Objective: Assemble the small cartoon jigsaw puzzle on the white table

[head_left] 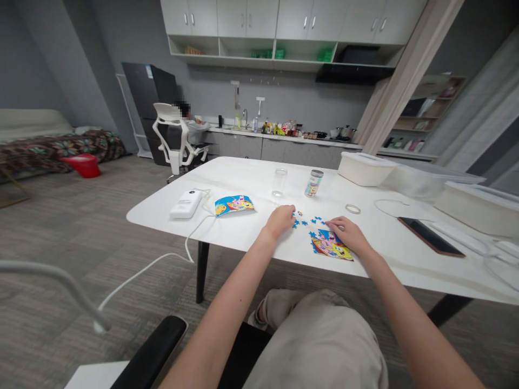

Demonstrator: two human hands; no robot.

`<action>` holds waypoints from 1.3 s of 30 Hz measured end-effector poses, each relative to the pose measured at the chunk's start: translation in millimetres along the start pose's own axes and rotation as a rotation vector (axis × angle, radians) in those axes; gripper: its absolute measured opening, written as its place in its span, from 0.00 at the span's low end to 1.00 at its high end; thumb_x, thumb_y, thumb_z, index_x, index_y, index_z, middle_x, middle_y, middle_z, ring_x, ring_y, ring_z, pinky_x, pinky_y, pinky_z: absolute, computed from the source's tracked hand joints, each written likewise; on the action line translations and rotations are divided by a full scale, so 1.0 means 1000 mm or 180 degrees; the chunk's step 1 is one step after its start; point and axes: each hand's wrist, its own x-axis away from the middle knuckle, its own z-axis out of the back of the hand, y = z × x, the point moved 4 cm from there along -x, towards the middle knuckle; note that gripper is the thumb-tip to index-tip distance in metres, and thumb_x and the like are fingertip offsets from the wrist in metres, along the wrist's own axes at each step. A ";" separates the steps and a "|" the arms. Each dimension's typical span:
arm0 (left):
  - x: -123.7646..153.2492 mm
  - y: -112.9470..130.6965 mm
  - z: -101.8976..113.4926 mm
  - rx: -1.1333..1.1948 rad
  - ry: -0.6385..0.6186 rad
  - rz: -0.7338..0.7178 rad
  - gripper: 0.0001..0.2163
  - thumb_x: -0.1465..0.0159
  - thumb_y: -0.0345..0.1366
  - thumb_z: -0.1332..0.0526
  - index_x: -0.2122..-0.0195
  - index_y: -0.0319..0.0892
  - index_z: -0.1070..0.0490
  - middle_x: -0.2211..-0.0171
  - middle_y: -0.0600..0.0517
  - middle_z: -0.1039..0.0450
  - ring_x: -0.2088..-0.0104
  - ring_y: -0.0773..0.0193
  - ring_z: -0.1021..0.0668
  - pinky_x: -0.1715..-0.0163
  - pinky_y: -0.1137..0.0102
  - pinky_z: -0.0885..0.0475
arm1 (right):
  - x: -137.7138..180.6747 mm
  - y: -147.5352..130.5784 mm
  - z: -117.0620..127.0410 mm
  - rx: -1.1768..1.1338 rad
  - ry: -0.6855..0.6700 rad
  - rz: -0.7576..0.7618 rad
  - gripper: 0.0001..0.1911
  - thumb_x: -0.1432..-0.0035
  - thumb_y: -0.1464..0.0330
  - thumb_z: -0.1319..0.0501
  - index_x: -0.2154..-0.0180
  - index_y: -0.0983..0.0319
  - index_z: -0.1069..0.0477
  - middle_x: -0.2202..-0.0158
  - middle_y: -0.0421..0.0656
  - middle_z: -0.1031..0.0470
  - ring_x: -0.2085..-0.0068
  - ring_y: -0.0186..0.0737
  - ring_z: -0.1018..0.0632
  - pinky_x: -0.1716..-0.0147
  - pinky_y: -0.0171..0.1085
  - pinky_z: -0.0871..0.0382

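Note:
A partly assembled cartoon jigsaw puzzle [329, 246] lies near the front edge of the white table [243, 178]. My right hand [348, 233] rests on its upper right part, fingers curled and pressing down on the pieces. My left hand [280, 219] sits just left of several loose blue puzzle pieces [314, 220], fingertips bent and touching the nearest ones. Whether it holds a piece is hidden. A printed reference picture [234, 205] lies further left.
A white power bank [185, 204] with a cable, an empty glass [279, 183], a small printed jar [313, 183], a lid ring [352, 208], a phone [430, 236] and white containers [365, 167] stand on the table. A person sits in an office chair [172, 138] by the kitchen counter.

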 end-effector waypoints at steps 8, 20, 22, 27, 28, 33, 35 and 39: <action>0.005 -0.006 0.006 -0.0090 0.0145 0.0263 0.13 0.37 0.25 0.46 0.55 0.36 0.26 0.56 0.38 0.22 0.55 0.55 0.21 0.55 0.68 0.30 | -0.002 0.004 -0.001 0.0034 0.0111 -0.0108 0.14 0.40 0.64 0.43 0.64 0.60 0.19 0.58 0.46 0.23 0.57 0.42 0.23 0.53 0.38 0.32; 0.000 -0.016 0.007 0.0149 0.0334 0.0123 0.13 0.39 0.24 0.46 0.57 0.39 0.27 0.58 0.43 0.22 0.56 0.56 0.22 0.52 0.65 0.30 | -0.008 0.002 -0.002 -0.0481 0.0125 -0.0530 0.13 0.44 0.71 0.42 0.61 0.61 0.21 0.58 0.45 0.20 0.59 0.39 0.21 0.53 0.40 0.29; 0.000 -0.011 0.006 0.0229 0.0314 -0.0046 0.12 0.39 0.25 0.45 0.58 0.40 0.26 0.58 0.45 0.22 0.56 0.57 0.22 0.52 0.66 0.30 | -0.008 0.002 -0.003 -0.0472 0.0107 -0.0473 0.12 0.44 0.72 0.43 0.61 0.60 0.21 0.58 0.44 0.20 0.59 0.39 0.22 0.53 0.40 0.29; 0.003 0.008 -0.002 0.0463 -0.0032 -0.0922 0.11 0.39 0.32 0.39 0.56 0.41 0.24 0.55 0.47 0.21 0.55 0.58 0.21 0.51 0.67 0.30 | -0.004 -0.006 -0.004 -0.0204 0.0129 -0.0166 0.13 0.42 0.74 0.44 0.61 0.62 0.22 0.59 0.45 0.21 0.60 0.38 0.23 0.54 0.38 0.30; 0.004 0.012 -0.004 0.0454 -0.0135 -0.1088 0.11 0.40 0.35 0.38 0.56 0.41 0.24 0.56 0.46 0.21 0.54 0.57 0.21 0.51 0.66 0.30 | -0.003 -0.008 -0.003 -0.0149 0.0139 -0.0091 0.13 0.42 0.74 0.45 0.61 0.62 0.22 0.60 0.45 0.22 0.60 0.37 0.24 0.54 0.38 0.31; 0.008 0.019 -0.005 0.0345 -0.0339 -0.1420 0.13 0.40 0.42 0.35 0.57 0.41 0.22 0.57 0.45 0.20 0.54 0.57 0.22 0.49 0.65 0.31 | -0.002 -0.011 -0.002 -0.0042 0.0174 0.0057 0.13 0.40 0.75 0.47 0.62 0.63 0.23 0.60 0.45 0.23 0.60 0.37 0.25 0.54 0.37 0.32; 0.008 0.019 -0.006 0.0280 -0.0370 -0.1434 0.12 0.39 0.41 0.36 0.58 0.41 0.22 0.56 0.45 0.21 0.53 0.57 0.22 0.49 0.65 0.32 | -0.001 -0.011 -0.002 -0.0054 0.0149 0.0053 0.14 0.40 0.76 0.47 0.62 0.63 0.24 0.60 0.45 0.23 0.60 0.37 0.25 0.54 0.37 0.33; 0.007 0.019 -0.007 0.0246 -0.0366 -0.1423 0.12 0.39 0.40 0.37 0.58 0.40 0.21 0.56 0.44 0.21 0.53 0.56 0.22 0.49 0.66 0.32 | 0.000 -0.012 -0.001 -0.0086 0.0109 0.0021 0.14 0.41 0.77 0.47 0.62 0.63 0.23 0.60 0.45 0.23 0.60 0.38 0.25 0.54 0.37 0.33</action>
